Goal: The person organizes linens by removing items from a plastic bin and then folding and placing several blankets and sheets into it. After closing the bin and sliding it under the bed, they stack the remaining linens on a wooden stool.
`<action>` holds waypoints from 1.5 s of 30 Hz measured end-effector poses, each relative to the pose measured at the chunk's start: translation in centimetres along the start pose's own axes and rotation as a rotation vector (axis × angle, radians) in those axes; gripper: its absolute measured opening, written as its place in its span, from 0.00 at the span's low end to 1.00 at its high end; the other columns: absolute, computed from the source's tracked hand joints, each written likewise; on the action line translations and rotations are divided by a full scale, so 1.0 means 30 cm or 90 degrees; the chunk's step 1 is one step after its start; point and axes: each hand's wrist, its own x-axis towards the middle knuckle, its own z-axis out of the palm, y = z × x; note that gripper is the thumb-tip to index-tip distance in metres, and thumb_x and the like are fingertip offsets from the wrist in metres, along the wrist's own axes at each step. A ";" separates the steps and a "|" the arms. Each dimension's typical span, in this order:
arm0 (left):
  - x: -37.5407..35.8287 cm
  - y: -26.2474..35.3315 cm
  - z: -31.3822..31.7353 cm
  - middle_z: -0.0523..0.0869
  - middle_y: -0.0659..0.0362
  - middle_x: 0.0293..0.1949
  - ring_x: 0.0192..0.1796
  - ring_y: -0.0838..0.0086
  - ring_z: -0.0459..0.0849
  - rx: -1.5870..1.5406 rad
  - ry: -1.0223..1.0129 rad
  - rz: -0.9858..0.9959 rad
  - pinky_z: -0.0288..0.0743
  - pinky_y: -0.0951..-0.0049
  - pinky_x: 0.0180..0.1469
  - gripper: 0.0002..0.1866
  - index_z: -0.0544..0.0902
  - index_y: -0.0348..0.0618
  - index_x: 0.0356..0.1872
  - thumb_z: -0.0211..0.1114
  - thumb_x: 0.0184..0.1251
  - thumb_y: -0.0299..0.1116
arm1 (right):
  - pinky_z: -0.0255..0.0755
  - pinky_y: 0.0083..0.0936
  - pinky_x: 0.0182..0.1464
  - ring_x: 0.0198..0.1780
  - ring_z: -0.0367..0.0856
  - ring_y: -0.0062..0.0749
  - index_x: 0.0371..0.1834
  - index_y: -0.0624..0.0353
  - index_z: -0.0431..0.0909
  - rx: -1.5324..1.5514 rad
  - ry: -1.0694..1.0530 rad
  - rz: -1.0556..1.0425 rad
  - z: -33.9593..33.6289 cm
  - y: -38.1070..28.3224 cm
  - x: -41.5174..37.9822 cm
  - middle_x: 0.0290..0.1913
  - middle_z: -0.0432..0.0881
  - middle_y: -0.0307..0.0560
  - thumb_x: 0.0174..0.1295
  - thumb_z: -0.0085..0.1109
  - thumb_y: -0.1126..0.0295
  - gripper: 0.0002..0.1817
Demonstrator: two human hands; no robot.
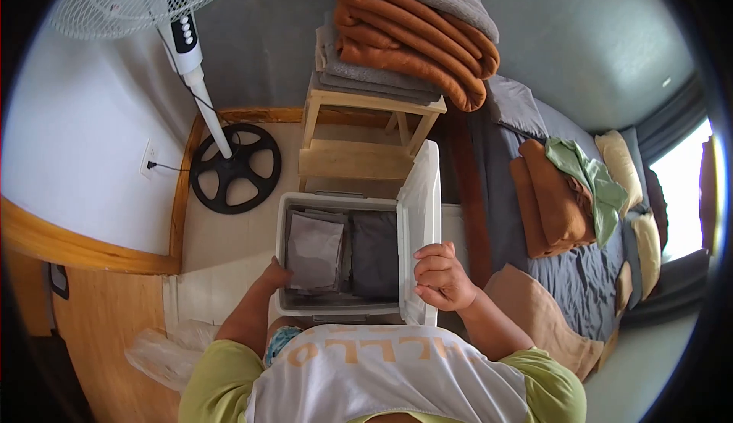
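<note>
In front of my body a white storage box (281, 228) stands on the floor with its lid up. Folded grey cloths (314, 249) lie in its left half, and a darker grey folded cloth (374, 251) lies in its right half. My left hand (278, 275) is closed on the box's left rim, its fingers partly hidden outside the wall. On the right side the white lid (418, 217) tilts upward. My right hand (444, 276) curls its fingers over the lid's edge.
A wooden step stool (351, 162) behind the box bears folded grey and orange blankets (405, 37). A standing fan (229, 165) is at left, its cord plugged into the wall. On the right, a bed (573, 285) holds brown bedding (553, 198) and green cloth (588, 175). A plastic bag (164, 354) lies lower left.
</note>
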 end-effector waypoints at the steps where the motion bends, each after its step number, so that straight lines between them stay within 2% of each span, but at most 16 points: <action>1: -0.023 0.026 -0.009 0.69 0.31 0.62 0.67 0.49 0.70 -0.014 -0.002 -0.002 0.68 0.64 0.65 0.50 0.42 0.24 0.71 0.64 0.56 0.38 | 0.55 0.36 0.50 0.53 0.75 0.36 0.21 0.52 0.79 -0.001 -0.014 -0.003 0.004 0.003 -0.005 0.34 0.79 0.33 0.48 0.67 0.69 0.05; 3: -0.067 0.080 -0.019 0.72 0.31 0.59 0.64 0.49 0.73 0.091 -0.022 -0.011 0.70 0.64 0.63 0.47 0.40 0.22 0.70 0.59 0.56 0.33 | 0.55 0.36 0.51 0.52 0.75 0.37 0.21 0.53 0.80 0.014 0.007 0.000 0.012 0.011 -0.011 0.34 0.79 0.34 0.47 0.66 0.70 0.04; 9: -0.026 0.072 0.065 0.76 0.31 0.55 0.59 0.49 0.77 0.199 -0.047 0.051 0.73 0.62 0.57 0.46 0.37 0.21 0.70 0.52 0.55 0.32 | 0.57 0.35 0.51 0.52 0.76 0.40 0.22 0.55 0.80 0.027 0.017 -0.037 0.055 0.038 -0.002 0.32 0.79 0.37 0.49 0.65 0.69 0.05; 13: -0.071 0.101 0.162 0.76 0.31 0.55 0.59 0.50 0.77 0.133 -0.036 0.067 0.74 0.60 0.56 0.45 0.38 0.22 0.71 0.51 0.56 0.34 | 0.60 0.37 0.49 0.52 0.76 0.38 0.21 0.54 0.79 0.007 -0.045 -0.062 0.245 0.035 0.066 0.31 0.78 0.34 0.50 0.65 0.68 0.06; 16: -0.084 0.065 0.250 0.76 0.33 0.55 0.55 0.51 0.80 0.023 -0.030 0.101 0.75 0.59 0.52 0.45 0.42 0.28 0.72 0.54 0.58 0.38 | 0.62 0.38 0.49 0.51 0.75 0.37 0.21 0.52 0.79 -0.075 -0.141 -0.058 0.503 0.059 0.081 0.31 0.77 0.35 0.53 0.64 0.64 0.08; 18: -0.108 0.045 0.292 0.78 0.41 0.55 0.51 0.55 0.81 -0.329 -0.105 0.099 0.75 0.59 0.49 0.43 0.50 0.37 0.74 0.56 0.58 0.43 | 0.61 0.40 0.50 0.53 0.73 0.34 0.23 0.51 0.82 -0.135 -0.230 -0.011 0.668 0.080 0.069 0.33 0.79 0.35 0.54 0.62 0.61 0.08; 19: -0.172 0.056 0.268 0.76 0.52 0.59 0.55 0.60 0.77 -0.463 -0.176 0.068 0.71 0.57 0.53 0.37 0.57 0.45 0.72 0.54 0.65 0.49 | 0.61 0.40 0.50 0.53 0.73 0.34 0.23 0.51 0.82 -0.141 -0.225 -0.012 0.729 0.093 0.065 0.33 0.79 0.35 0.54 0.62 0.61 0.08; 20: -0.184 0.043 0.271 0.76 0.52 0.59 0.55 0.60 0.77 -0.460 -0.175 0.074 0.71 0.57 0.53 0.37 0.57 0.45 0.72 0.54 0.65 0.49 | 0.61 0.41 0.51 0.55 0.72 0.33 0.24 0.51 0.82 -0.156 -0.270 0.018 0.784 0.106 0.061 0.35 0.80 0.34 0.55 0.60 0.59 0.10; 22: -0.223 -0.014 0.284 0.71 0.57 0.64 0.64 0.62 0.68 -0.649 -0.215 0.013 0.64 0.52 0.60 0.33 0.61 0.49 0.71 0.46 0.71 0.56 | 0.60 0.42 0.51 0.56 0.71 0.32 0.25 0.51 0.83 -0.163 -0.311 0.049 0.857 0.128 0.050 0.37 0.81 0.34 0.57 0.58 0.58 0.12; 23: -0.235 -0.040 0.288 0.65 0.57 0.69 0.70 0.61 0.61 -0.678 -0.243 0.028 0.56 0.48 0.65 0.35 0.61 0.49 0.71 0.39 0.72 0.62 | 0.60 0.43 0.52 0.57 0.70 0.31 0.26 0.51 0.84 -0.196 -0.335 0.067 0.888 0.144 0.051 0.38 0.81 0.34 0.57 0.56 0.56 0.13; 24: -0.256 -0.054 0.286 0.65 0.57 0.69 0.70 0.61 0.61 -0.674 -0.242 0.016 0.56 0.48 0.65 0.35 0.61 0.49 0.71 0.39 0.72 0.62 | 0.60 0.44 0.53 0.58 0.69 0.31 0.26 0.51 0.84 -0.224 -0.363 0.089 0.913 0.143 0.048 0.39 0.82 0.33 0.58 0.54 0.55 0.15; 26: -0.299 -0.068 0.281 0.61 0.55 0.71 0.72 0.57 0.58 -0.660 -0.244 0.030 0.50 0.44 0.70 0.39 0.61 0.46 0.71 0.37 0.70 0.66 | 0.59 0.46 0.54 0.58 0.69 0.30 0.28 0.50 0.85 -0.244 -0.393 0.099 0.931 0.138 0.047 0.42 0.82 0.34 0.58 0.52 0.56 0.15; 32: -0.330 -0.077 0.318 0.62 0.54 0.70 0.71 0.55 0.58 -0.711 -0.253 0.026 0.52 0.42 0.68 0.42 0.62 0.46 0.70 0.35 0.69 0.69 | 0.59 0.40 0.58 0.65 0.64 0.28 0.35 0.53 0.85 -0.246 -0.449 0.127 0.950 0.109 0.018 0.51 0.79 0.37 0.61 0.48 0.59 0.16; 37: -0.320 -0.063 0.321 0.65 0.55 0.69 0.68 0.57 0.64 -0.676 -0.243 0.033 0.58 0.41 0.64 0.45 0.62 0.46 0.69 0.36 0.65 0.73 | 0.53 0.42 0.69 0.75 0.53 0.36 0.42 0.53 0.84 -0.192 -0.428 0.118 0.979 0.129 -0.032 0.58 0.76 0.42 0.62 0.47 0.59 0.17; 40: -0.326 -0.045 0.323 0.64 0.55 0.70 0.70 0.57 0.63 -0.633 -0.227 0.031 0.57 0.39 0.64 0.45 0.61 0.47 0.70 0.36 0.64 0.74 | 0.52 0.40 0.71 0.76 0.51 0.39 0.45 0.53 0.84 -0.171 -0.367 0.114 0.972 0.105 -0.076 0.62 0.73 0.45 0.62 0.47 0.60 0.17; 45: -0.331 -0.033 0.326 0.63 0.54 0.71 0.72 0.56 0.60 -0.637 -0.243 0.033 0.55 0.38 0.65 0.43 0.61 0.52 0.70 0.35 0.66 0.73 | 0.52 0.40 0.72 0.77 0.47 0.41 0.51 0.56 0.80 -0.184 -0.418 0.135 0.969 0.096 -0.093 0.70 0.64 0.46 0.64 0.47 0.59 0.19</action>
